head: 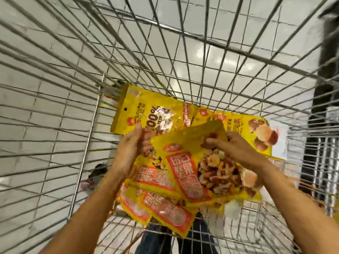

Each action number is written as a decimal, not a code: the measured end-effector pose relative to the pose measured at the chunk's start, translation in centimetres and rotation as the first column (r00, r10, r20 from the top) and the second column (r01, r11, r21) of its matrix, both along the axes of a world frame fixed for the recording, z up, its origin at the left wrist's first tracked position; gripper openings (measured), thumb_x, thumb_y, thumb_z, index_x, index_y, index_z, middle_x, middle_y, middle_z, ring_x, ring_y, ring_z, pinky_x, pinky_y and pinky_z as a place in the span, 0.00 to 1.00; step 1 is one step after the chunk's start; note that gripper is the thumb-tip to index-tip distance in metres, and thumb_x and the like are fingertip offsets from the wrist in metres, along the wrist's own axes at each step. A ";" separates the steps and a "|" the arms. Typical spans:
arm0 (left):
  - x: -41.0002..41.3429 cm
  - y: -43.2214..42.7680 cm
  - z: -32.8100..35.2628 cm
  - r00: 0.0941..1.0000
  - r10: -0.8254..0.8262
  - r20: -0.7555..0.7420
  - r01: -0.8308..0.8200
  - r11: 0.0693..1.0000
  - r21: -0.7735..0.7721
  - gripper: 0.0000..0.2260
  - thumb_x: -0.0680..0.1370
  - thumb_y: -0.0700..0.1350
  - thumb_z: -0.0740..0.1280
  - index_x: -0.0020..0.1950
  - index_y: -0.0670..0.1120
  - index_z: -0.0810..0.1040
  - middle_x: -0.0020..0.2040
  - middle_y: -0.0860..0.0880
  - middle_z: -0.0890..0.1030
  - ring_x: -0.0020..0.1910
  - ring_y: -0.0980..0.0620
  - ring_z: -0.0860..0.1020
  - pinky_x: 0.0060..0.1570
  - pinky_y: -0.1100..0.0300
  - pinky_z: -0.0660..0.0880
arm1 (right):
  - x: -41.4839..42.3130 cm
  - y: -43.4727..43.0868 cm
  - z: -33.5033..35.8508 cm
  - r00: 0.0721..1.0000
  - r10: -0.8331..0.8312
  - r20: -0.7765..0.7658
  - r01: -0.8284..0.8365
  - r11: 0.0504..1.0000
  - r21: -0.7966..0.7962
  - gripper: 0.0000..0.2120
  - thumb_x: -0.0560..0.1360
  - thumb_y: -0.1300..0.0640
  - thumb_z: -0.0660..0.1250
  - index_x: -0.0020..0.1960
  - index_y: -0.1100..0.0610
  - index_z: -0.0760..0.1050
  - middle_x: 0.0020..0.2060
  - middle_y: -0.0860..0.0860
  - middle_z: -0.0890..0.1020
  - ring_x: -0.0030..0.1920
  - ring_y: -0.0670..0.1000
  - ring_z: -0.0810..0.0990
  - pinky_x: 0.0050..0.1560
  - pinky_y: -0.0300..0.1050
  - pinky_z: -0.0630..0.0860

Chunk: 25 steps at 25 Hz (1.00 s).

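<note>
Yellow snack packet (183,143), over the wire trolley (88,136), gripped by curled fingers of left hand (128,153) and right hand (236,149).

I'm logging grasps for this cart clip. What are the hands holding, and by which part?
Both hold the top yellow snack packet: the right hand pinches its upper edge, the left hand holds its left side.

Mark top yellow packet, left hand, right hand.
top yellow packet (185,177), head view, red label.
left hand (126,153), head view, back of hand.
right hand (238,149), head view, back of hand.
</note>
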<state>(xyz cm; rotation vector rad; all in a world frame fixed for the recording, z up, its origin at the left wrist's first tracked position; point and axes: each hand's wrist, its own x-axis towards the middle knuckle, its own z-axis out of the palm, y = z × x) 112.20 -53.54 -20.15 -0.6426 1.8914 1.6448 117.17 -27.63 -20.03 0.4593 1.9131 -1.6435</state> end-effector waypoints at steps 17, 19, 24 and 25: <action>-0.3 1.4 -0.3 0.910 0.296 -0.291 -0.364 0.905 -0.218 0.09 0.79 0.46 0.65 0.54 0.44 0.79 0.51 0.42 0.80 0.48 0.48 0.81 0.49 0.55 0.77 | 3.6 2.0 4.3 0.864 -0.504 0.015 0.502 0.857 -0.120 0.27 0.49 0.32 0.76 0.38 0.51 0.83 0.35 0.45 0.85 0.38 0.42 0.84 0.37 0.34 0.78; 0.4 0.6 4.1 0.924 -0.014 -0.383 -0.125 0.933 -0.337 0.10 0.79 0.46 0.65 0.51 0.39 0.80 0.47 0.36 0.81 0.48 0.39 0.80 0.47 0.49 0.74 | 3.9 1.9 8.7 0.840 -0.543 -0.020 0.537 0.835 -0.117 0.18 0.59 0.39 0.72 0.40 0.53 0.81 0.34 0.45 0.85 0.39 0.42 0.84 0.41 0.37 0.78; -0.6 -1.5 18.2 0.822 -0.216 -0.527 0.032 0.941 -0.337 0.10 0.75 0.44 0.69 0.52 0.38 0.77 0.43 0.36 0.80 0.39 0.49 0.77 0.44 0.53 0.74 | 7.7 0.3 21.4 0.721 -0.666 -0.189 0.616 0.742 -0.266 0.10 0.63 0.46 0.68 0.36 0.51 0.83 0.29 0.43 0.82 0.32 0.40 0.79 0.38 0.31 0.75; -0.6 -1.6 20.7 0.792 -0.267 -0.549 0.076 0.935 -0.345 0.10 0.75 0.43 0.69 0.51 0.38 0.76 0.41 0.37 0.78 0.39 0.46 0.75 0.46 0.48 0.74 | 9.0 -0.2 23.8 0.676 -0.706 -0.210 0.644 0.705 -0.296 0.12 0.63 0.46 0.67 0.37 0.54 0.81 0.28 0.43 0.81 0.31 0.39 0.79 0.36 0.31 0.75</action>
